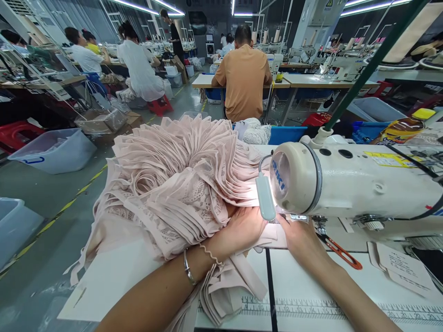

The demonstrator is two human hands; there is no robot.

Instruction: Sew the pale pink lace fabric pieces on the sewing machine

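A large gathered bundle of pale pink lace-trimmed fabric pieces (180, 161) lies left of the white sewing machine (346, 180). My left hand (247, 223) is closed on a pale pink fabric piece (270, 236) close to the needle area; the small lamp (265, 196) hides its fingertips. On the other side of the same piece, my right hand (299, 233) is closed at its edge, thumb and finger toward the left hand. The needle itself is hidden. More pink strips (224, 288) hang below my left wrist.
Orange-handled thread snips (342, 253) and paper tags (401, 265) lie right of my right hand. A ruler strip (311, 310) runs along the table's front. A bottle (403, 129) stands behind the machine. Plastic bins (55, 150) sit on the floor at left. Several people work ahead.
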